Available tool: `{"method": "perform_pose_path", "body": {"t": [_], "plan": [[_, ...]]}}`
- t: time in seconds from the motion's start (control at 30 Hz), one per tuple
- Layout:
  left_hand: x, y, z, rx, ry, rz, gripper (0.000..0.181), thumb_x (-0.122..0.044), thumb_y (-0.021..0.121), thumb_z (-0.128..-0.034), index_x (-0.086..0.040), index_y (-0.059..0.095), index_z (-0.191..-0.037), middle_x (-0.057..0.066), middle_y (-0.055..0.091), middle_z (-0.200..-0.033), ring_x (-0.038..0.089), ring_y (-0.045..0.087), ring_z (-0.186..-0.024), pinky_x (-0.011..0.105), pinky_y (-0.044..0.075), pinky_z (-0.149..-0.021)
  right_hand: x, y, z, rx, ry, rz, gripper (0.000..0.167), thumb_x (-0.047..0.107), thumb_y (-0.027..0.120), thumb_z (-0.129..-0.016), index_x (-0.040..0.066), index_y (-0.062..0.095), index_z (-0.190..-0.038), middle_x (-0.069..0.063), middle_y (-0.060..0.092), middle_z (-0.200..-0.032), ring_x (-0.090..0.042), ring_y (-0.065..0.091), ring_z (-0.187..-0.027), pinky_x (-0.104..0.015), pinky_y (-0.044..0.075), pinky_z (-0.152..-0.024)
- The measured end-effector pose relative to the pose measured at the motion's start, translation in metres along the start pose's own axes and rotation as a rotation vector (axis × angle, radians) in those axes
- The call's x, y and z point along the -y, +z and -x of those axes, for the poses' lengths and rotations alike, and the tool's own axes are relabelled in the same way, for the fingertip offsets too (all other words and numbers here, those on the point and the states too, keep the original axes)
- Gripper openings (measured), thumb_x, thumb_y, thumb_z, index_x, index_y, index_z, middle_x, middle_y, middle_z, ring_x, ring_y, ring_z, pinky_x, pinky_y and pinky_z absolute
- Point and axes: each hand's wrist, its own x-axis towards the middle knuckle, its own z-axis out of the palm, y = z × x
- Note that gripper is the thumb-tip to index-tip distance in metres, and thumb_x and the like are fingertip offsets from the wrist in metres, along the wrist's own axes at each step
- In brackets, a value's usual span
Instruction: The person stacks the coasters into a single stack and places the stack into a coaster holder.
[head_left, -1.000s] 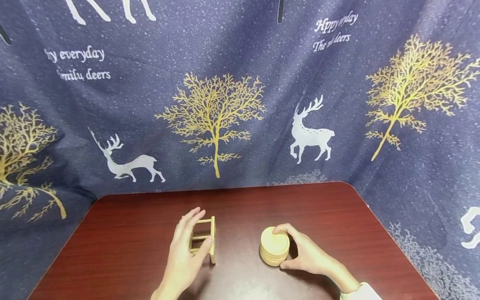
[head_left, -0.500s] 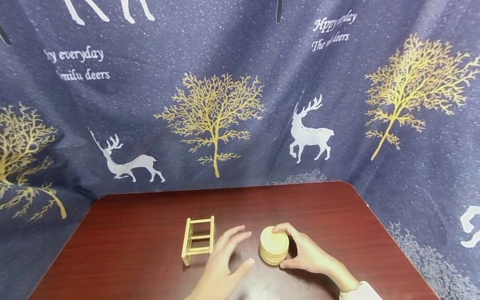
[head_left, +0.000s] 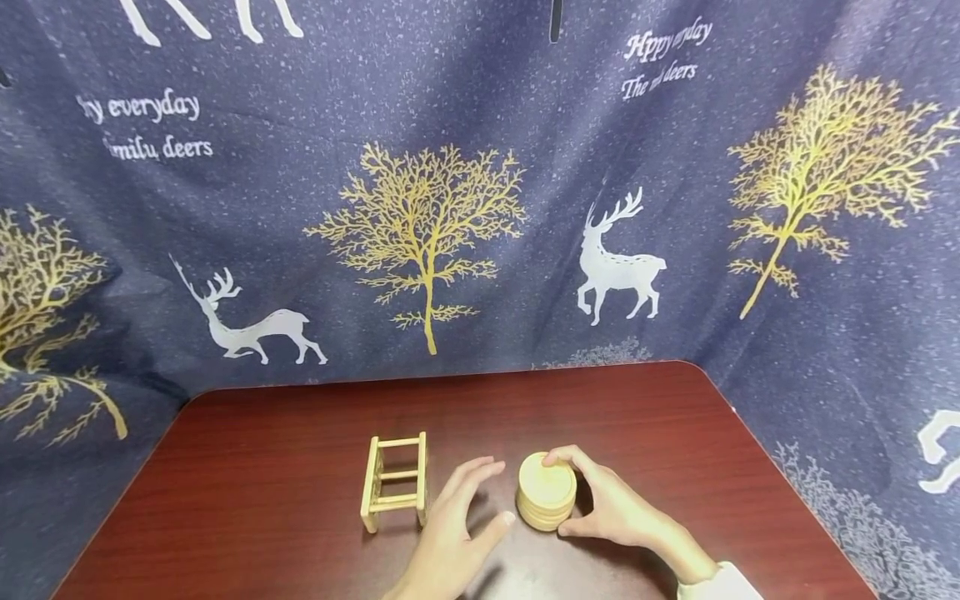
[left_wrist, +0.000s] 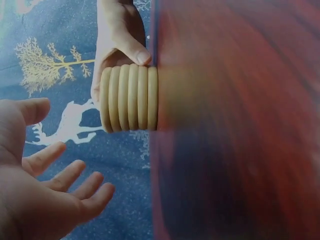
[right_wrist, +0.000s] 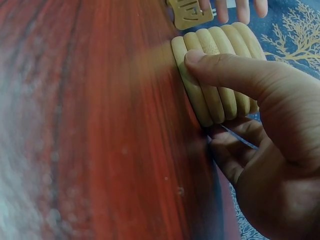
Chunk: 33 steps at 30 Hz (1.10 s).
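Observation:
A stack of several round, pale wooden coasters (head_left: 546,497) stands on the table, flat faces up. My right hand (head_left: 628,513) grips it from the right; in the right wrist view the thumb presses along the side of the coasters (right_wrist: 202,102). My left hand (head_left: 448,533) is held just left of the stack with fingers spread and nothing in them. In the left wrist view a gap separates that hand (left_wrist: 40,195) from the coasters (left_wrist: 129,98). Left of it stands a small wooden rack with crossbars (head_left: 400,476), and its carved side panel (right_wrist: 192,14) shows in the right wrist view.
The dark red wooden table (head_left: 262,467) has rounded far corners. Behind and beside it hangs a blue cloth (head_left: 480,92) printed with white deer and golden trees.
My left hand has left the rack and moved right towards the coasters, uncovering the rack. It shifts only slightly in the last half second. My right hand stays on the stack.

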Motion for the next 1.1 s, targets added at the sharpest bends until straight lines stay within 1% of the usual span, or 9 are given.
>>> {"method": "perform_pose_path", "body": {"t": [0.1, 0.2, 0.43, 0.53, 0.63, 0.77, 0.87, 0.97, 1.1], "plan": [[-0.002, 0.004, -0.004, 0.021, -0.026, 0.031, 0.052, -0.028, 0.079, -0.1019, -0.026, 0.064, -0.151, 0.001, 0.060, -0.155, 0.032, 0.062, -0.138, 0.054, 0.055, -0.110, -0.001, 0.000, 0.001, 0.001, 0.005, -0.003, 0.090, 0.014, 0.104, -0.074, 0.024, 0.053, -0.148, 0.003, 0.069, -0.143, -0.017, 0.066, -0.130, -0.032, 0.051, -0.111], [-0.003, 0.008, -0.008, 0.037, -0.063, 0.097, 0.051, -0.028, 0.079, -0.1028, -0.021, 0.064, -0.151, 0.004, 0.062, -0.154, 0.037, 0.063, -0.136, 0.054, 0.056, -0.110, -0.001, 0.000, 0.001, 0.005, 0.008, -0.008, 0.090, 0.015, 0.104, -0.075, 0.025, 0.053, -0.149, 0.003, 0.068, -0.143, -0.017, 0.065, -0.130, -0.033, 0.051, -0.112], [0.000, 0.017, -0.010, 0.081, -0.205, 0.263, 0.057, -0.029, 0.075, -0.1053, -0.009, 0.059, -0.155, 0.018, 0.058, -0.156, 0.047, 0.059, -0.139, 0.056, 0.057, -0.108, 0.000, 0.001, 0.002, 0.005, 0.013, -0.002, 0.090, 0.016, 0.104, -0.076, 0.025, 0.052, -0.149, 0.003, 0.068, -0.144, -0.019, 0.064, -0.133, -0.033, 0.050, -0.113], [0.002, 0.022, -0.013, 0.072, -0.244, 0.293, 0.057, -0.028, 0.075, -0.1053, -0.007, 0.059, -0.155, 0.021, 0.058, -0.156, 0.047, 0.060, -0.138, 0.058, 0.056, -0.109, 0.000, 0.001, 0.001, 0.001, 0.008, -0.002, 0.090, 0.015, 0.103, -0.075, 0.024, 0.053, -0.149, 0.003, 0.068, -0.143, -0.019, 0.065, -0.132, -0.033, 0.051, -0.113], [0.002, 0.027, -0.017, 0.051, -0.299, 0.322, 0.055, -0.028, 0.076, -0.1050, -0.010, 0.060, -0.155, 0.021, 0.059, -0.156, 0.044, 0.063, -0.135, 0.058, 0.058, -0.106, 0.000, 0.001, 0.002, -0.007, 0.005, 0.003, 0.091, 0.014, 0.104, -0.074, 0.025, 0.053, -0.149, 0.004, 0.068, -0.143, -0.018, 0.065, -0.131, -0.032, 0.051, -0.113], [0.001, 0.036, -0.021, 0.024, -0.377, 0.447, 0.056, -0.024, 0.073, -0.1074, -0.005, 0.055, -0.157, 0.027, 0.058, -0.153, 0.042, 0.066, -0.132, 0.053, 0.063, -0.097, -0.001, 0.000, 0.002, -0.003, 0.021, -0.001, 0.090, 0.016, 0.104, -0.075, 0.025, 0.053, -0.148, 0.005, 0.068, -0.143, -0.017, 0.065, -0.131, -0.033, 0.051, -0.113], [0.001, 0.041, -0.023, 0.012, -0.408, 0.535, 0.058, -0.022, 0.070, -0.1101, 0.001, 0.050, -0.159, 0.032, 0.058, -0.150, 0.043, 0.067, -0.131, 0.050, 0.065, -0.094, -0.001, 0.001, 0.002, 0.010, 0.041, -0.010, 0.088, 0.020, 0.103, -0.078, 0.026, 0.052, -0.149, 0.004, 0.067, -0.145, -0.018, 0.065, -0.133, -0.036, 0.052, -0.114], [0.001, 0.043, -0.024, 0.010, -0.428, 0.551, 0.056, -0.023, 0.069, -0.1110, 0.001, 0.051, -0.158, 0.031, 0.060, -0.149, 0.042, 0.067, -0.131, 0.049, 0.065, -0.096, -0.001, 0.001, 0.001, 0.017, 0.051, -0.011, 0.087, 0.024, 0.103, -0.079, 0.027, 0.051, -0.149, 0.004, 0.066, -0.147, -0.019, 0.064, -0.135, -0.037, 0.052, -0.114], [0.001, 0.046, -0.025, 0.016, -0.427, 0.516, 0.051, -0.024, 0.071, -0.1092, -0.004, 0.059, -0.155, 0.021, 0.065, -0.145, 0.035, 0.068, -0.126, 0.046, 0.064, -0.095, 0.000, 0.003, 0.001, 0.004, 0.051, -0.011, 0.088, 0.023, 0.104, -0.078, 0.027, 0.052, -0.149, 0.004, 0.067, -0.145, -0.018, 0.064, -0.133, -0.036, 0.051, -0.113]]}}
